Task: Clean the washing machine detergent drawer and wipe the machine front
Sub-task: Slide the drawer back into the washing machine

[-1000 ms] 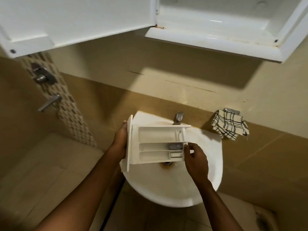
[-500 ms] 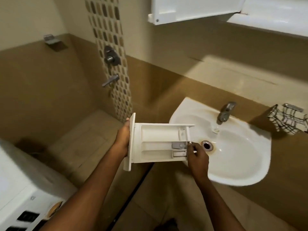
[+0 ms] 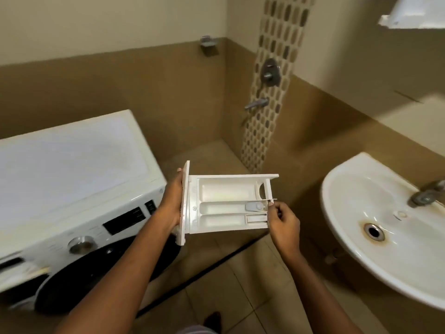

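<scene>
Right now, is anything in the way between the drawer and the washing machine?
Nothing visible. The drawer, gripped by the left hand and pinched by the right hand, hangs beside the washing machine; only that left hand lies between them.

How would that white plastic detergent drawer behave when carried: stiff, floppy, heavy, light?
The white plastic detergent drawer is probably stiff: it spans level between the left hand on its front panel and the right hand pinching its far end. It is likely light, since a fingertip pinch supports that end. Its glossy compartments look smooth, perhaps slippery wet.
</scene>
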Motion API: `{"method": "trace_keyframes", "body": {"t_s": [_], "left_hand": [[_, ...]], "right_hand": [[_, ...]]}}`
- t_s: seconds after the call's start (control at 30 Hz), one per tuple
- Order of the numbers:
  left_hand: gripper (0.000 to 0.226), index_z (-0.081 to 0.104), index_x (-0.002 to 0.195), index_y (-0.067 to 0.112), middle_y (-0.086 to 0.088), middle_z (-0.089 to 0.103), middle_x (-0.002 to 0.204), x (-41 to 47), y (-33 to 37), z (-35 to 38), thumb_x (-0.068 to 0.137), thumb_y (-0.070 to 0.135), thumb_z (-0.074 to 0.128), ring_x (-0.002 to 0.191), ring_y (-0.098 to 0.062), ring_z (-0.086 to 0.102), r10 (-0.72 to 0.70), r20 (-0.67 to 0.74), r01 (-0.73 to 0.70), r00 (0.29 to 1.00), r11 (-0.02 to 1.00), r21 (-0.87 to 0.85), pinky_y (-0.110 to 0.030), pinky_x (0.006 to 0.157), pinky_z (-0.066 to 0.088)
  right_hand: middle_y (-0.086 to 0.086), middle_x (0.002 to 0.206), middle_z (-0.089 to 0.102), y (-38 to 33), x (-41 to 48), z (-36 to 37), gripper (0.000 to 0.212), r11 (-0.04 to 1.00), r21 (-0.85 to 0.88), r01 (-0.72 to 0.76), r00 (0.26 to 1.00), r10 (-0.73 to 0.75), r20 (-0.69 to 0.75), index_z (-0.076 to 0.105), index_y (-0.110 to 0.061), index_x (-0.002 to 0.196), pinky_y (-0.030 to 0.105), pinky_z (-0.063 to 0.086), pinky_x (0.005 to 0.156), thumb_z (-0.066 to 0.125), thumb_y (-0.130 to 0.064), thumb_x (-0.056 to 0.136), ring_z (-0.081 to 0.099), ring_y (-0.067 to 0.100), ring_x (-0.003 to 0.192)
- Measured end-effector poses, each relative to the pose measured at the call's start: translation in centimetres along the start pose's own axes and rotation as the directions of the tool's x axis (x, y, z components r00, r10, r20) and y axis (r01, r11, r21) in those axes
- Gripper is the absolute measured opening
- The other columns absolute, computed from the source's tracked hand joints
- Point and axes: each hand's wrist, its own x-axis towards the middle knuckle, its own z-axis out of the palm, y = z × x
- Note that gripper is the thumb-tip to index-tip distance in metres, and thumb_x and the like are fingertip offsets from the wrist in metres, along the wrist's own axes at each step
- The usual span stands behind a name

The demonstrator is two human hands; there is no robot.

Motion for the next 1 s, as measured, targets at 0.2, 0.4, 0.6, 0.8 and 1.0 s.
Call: {"method": "trace_keyframes", "body": {"t_s": [0.2, 0.4, 0.6, 0.8, 1.0], "left_hand": [[0.057, 0.073, 0.112, 0.016, -0.016, 0.075, 0.105, -7.6, -2.7, -10.0, 0.097, 0.061, 0.042, 0.093, -0.037, 0.073, 0.076, -0.31, -0.114, 0.948, 0.987, -0.11, -0.045, 0.081, 0.057], [0.055, 0.072, 0.117, 0.013, -0.014, 0.076, 0.1, -15.1, -5.1, -18.9, 0.097, 0.057, 0.044, 0.082, -0.031, 0.074, 0.096, -0.459, -0.212, 0.884, 0.954, -0.21, -0.036, 0.066, 0.058], [0.052, 0.076, 0.085, 0.015, -0.011, 0.076, 0.083, -20.3, -7.8, -26.6, 0.101, 0.049, 0.039, 0.064, -0.027, 0.073, 0.042, -0.603, -0.327, 0.797, 0.869, -0.371, -0.032, 0.061, 0.052], [0.063, 0.076, 0.099, 0.016, -0.015, 0.077, 0.096, -23.7, -9.5, -34.6, 0.095, 0.066, 0.037, 0.08, -0.034, 0.073, -0.092, -0.737, -0.397, 0.669, 0.794, -0.46, -0.04, 0.072, 0.055], [0.101, 0.071, 0.119, 0.022, -0.014, 0.072, 0.117, -21.7, -14.9, -47.2, 0.052, 0.096, 0.052, 0.104, -0.04, 0.07, -0.15, -0.768, -0.411, 0.623, 0.772, -0.485, -0.061, 0.096, 0.05]], "right_hand": [[-0.007, 0.07, 0.062, -1.5, -5.5, 5.3, 0.022, 0.996, -0.028, 0.091, 0.963, -0.08, 0.256, 0.062, -0.02, 0.08, 0.033, 0.045, 0.065, 0.055, -0.03, 0.098, 0.057, 0.01, 0.066], [-0.004, 0.081, 0.07, -3.8, -11.6, 10.8, 0.025, 0.987, 0.032, 0.157, 0.843, -0.151, 0.516, 0.068, -0.018, 0.093, 0.029, 0.049, 0.064, 0.053, -0.037, 0.1, 0.064, 0.012, 0.074], [0.004, 0.08, 0.071, -5.9, -17.1, 17.5, 0.023, 0.988, 0.138, -0.073, 0.771, -0.031, 0.637, 0.068, -0.012, 0.087, 0.037, 0.051, 0.066, 0.055, -0.028, 0.1, 0.064, 0.017, 0.067], [0.006, 0.084, 0.069, -8.5, -23.1, 25.7, 0.026, 0.869, 0.143, -0.474, 0.64, 0.228, 0.734, 0.066, -0.007, 0.1, 0.025, 0.047, 0.052, 0.056, -0.032, 0.1, 0.062, 0.015, 0.059], [0.009, 0.074, 0.067, -10.4, -28.0, 33.5, 0.02, 0.856, 0.086, -0.51, 0.59, 0.275, 0.759, 0.065, -0.007, 0.091, 0.021, 0.048, 0.049, 0.056, -0.021, 0.101, 0.057, 0.014, 0.057]]}}
